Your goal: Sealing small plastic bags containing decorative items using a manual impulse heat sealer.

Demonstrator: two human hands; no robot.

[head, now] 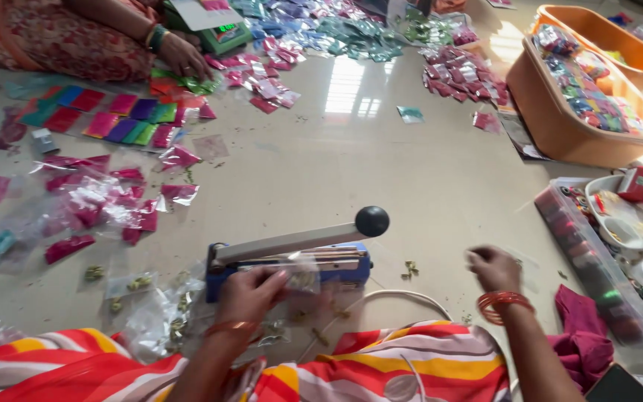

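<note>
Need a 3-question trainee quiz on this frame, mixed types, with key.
1. True or false: the sealer arm is raised.
2. What does the left hand hold at the sealer? A) clear pouch B) scissors C) red cloth
3. Fill in: the orange tub sits to the person's far ____.

Key: 1 true; 2 A; 3 right. The right hand is off the sealer, fingers pinched; what it holds is too blurred to tell.
</note>
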